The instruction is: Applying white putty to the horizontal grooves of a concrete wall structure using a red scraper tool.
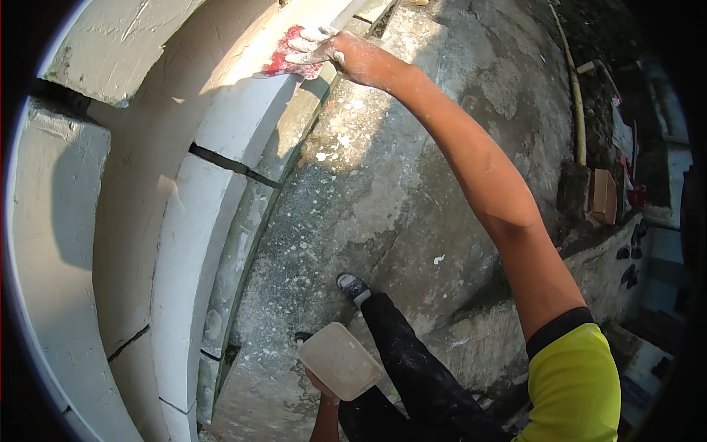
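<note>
My right hand [328,53], dusted with white, reaches far forward on an outstretched arm. Its fingers press a red and white cloth [283,55] against the sunlit end of a white ledge [247,110] along the wall. How firmly the fingers grip the cloth is hard to see. Low in front of my body, my left hand [322,386] holds a pale rectangular plastic container [341,361] with rounded corners by its side. The palm and most of its fingers are hidden by the container.
White blocks and ledges with dark gaps line the left side, above a grey-green lower step [239,258]. Rough concrete floor [361,221] with white splashes runs alongside. At the far right are a bamboo pole [577,110], a cardboard box [604,197] and dark slippers [629,275].
</note>
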`<action>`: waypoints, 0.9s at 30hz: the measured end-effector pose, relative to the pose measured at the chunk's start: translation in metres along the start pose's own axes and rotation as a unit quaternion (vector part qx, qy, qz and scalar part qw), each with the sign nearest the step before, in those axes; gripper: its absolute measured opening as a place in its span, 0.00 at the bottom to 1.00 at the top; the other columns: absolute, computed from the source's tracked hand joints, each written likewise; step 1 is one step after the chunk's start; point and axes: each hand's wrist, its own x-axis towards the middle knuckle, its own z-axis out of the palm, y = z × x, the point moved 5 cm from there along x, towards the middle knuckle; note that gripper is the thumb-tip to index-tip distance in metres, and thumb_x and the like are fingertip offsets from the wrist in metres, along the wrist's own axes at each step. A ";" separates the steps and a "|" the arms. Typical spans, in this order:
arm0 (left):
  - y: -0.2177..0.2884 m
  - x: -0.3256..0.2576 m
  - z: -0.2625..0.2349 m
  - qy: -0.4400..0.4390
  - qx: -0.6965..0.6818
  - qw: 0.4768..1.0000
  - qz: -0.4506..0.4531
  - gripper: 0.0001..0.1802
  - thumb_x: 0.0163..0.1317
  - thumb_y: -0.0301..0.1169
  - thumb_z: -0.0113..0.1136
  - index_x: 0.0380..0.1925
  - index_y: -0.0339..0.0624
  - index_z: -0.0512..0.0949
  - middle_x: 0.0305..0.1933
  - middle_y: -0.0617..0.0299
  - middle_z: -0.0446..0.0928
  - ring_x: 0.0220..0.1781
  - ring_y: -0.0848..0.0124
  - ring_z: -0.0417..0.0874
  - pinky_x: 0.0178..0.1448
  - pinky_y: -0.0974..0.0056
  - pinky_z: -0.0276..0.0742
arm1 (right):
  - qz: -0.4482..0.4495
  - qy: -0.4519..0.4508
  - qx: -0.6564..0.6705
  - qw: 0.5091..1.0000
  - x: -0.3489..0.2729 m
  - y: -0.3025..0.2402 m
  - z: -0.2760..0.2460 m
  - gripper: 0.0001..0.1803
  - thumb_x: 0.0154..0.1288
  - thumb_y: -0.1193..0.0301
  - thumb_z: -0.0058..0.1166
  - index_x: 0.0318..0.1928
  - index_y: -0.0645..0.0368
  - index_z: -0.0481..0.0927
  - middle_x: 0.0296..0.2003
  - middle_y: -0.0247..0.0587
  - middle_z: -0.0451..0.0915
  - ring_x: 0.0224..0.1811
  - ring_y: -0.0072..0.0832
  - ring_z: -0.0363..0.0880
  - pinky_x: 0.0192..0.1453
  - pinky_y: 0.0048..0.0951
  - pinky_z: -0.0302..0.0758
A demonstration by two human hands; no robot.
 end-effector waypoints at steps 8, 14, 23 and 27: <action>-0.017 -0.013 -0.035 0.003 -0.056 0.998 -0.031 0.51 0.56 0.69 0.36 0.67 0.39 0.52 0.66 0.40 0.59 0.66 0.49 0.64 0.66 0.50 0.63 | 0.074 0.119 -0.086 0.986 -0.033 0.098 -0.086 0.12 0.53 0.80 0.50 0.40 0.62 0.79 0.33 0.53 0.78 0.37 0.44 0.76 0.43 0.36 0.72; -0.015 -0.016 0.011 -0.027 -0.115 0.993 -0.012 0.52 0.55 0.69 0.39 0.67 0.39 0.50 0.68 0.41 0.56 0.68 0.49 0.60 0.68 0.48 0.60 | 0.073 0.140 -0.113 0.981 0.039 0.129 -0.072 0.12 0.56 0.79 0.48 0.40 0.62 0.81 0.30 0.55 0.79 0.29 0.40 0.77 0.36 0.33 0.73; -0.028 -0.024 -0.011 0.005 -0.141 0.990 0.007 0.55 0.51 0.71 0.44 0.68 0.42 0.48 0.68 0.44 0.56 0.62 0.45 0.66 0.61 0.39 0.65 | 0.224 -0.102 -0.207 0.947 -0.101 0.192 -0.073 0.11 0.56 0.72 0.45 0.29 0.54 0.83 0.36 0.51 0.79 0.43 0.47 0.77 0.46 0.42 0.73; -0.027 -0.028 0.016 -0.069 -0.180 0.981 0.005 0.56 0.50 0.71 0.46 0.68 0.42 0.47 0.68 0.45 0.56 0.58 0.42 0.70 0.56 0.32 0.66 | 0.318 -0.156 -0.298 0.886 -0.374 0.213 -0.105 0.08 0.60 0.70 0.43 0.30 0.58 0.75 0.31 0.53 0.76 0.38 0.51 0.76 0.42 0.47 0.71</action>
